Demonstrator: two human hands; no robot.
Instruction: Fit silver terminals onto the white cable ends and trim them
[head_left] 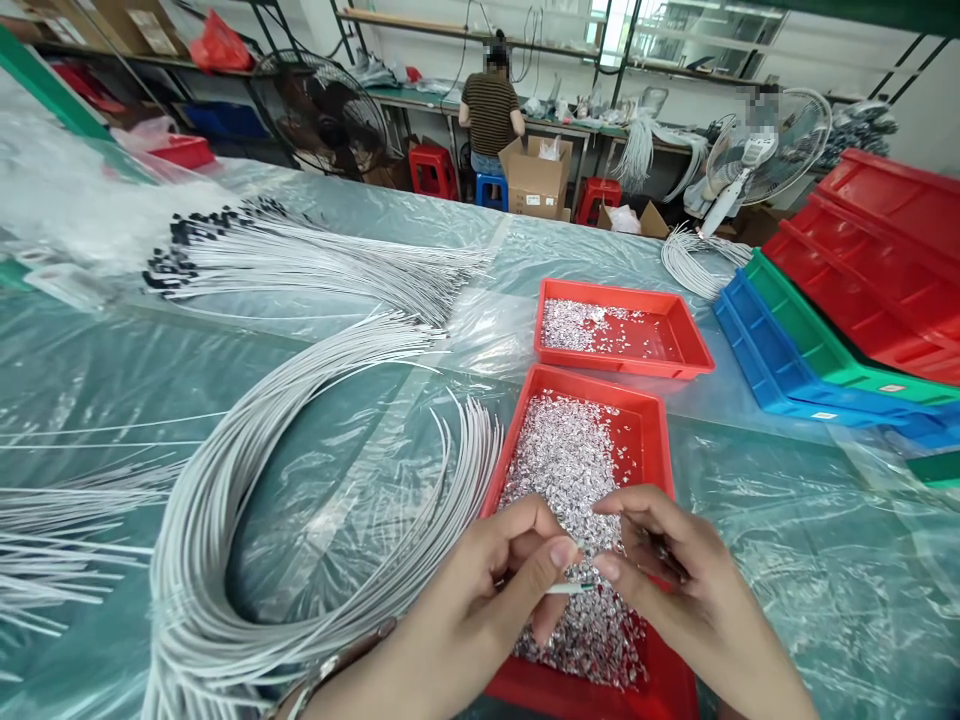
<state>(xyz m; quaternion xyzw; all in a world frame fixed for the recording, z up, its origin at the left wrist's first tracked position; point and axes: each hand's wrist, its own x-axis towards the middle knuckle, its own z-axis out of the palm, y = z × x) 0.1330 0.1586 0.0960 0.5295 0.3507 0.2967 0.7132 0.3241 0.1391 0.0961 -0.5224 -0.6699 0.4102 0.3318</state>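
My left hand (pixel 517 570) is closed over the near red tray, its thumb and fingers pinching a white cable (pixel 566 589). A small dark green tip shows at the cable's end, pointing right. Just beside that tip is my right hand (pixel 667 565); its thumb and forefinger are apart, and the other fingers curl inward, partly hidden. Beneath both hands, the red tray (pixel 660 440) holds a heap of small shiny metal pieces (pixel 562 450). A thick curved bundle of white cables (pixel 195 530) lies to the left, its ends reaching the tray's side.
A second red tray (pixel 686 335) with metal pieces sits behind. Stacked red, green and blue bins (pixel 847 290) stand right. Black-ended cables (pixel 300 255) and more cable ends (pixel 67 540) lie left. Beyond the plastic-covered table (pixel 810 560) are fans (pixel 322 110) and a seated person (pixel 491 105).
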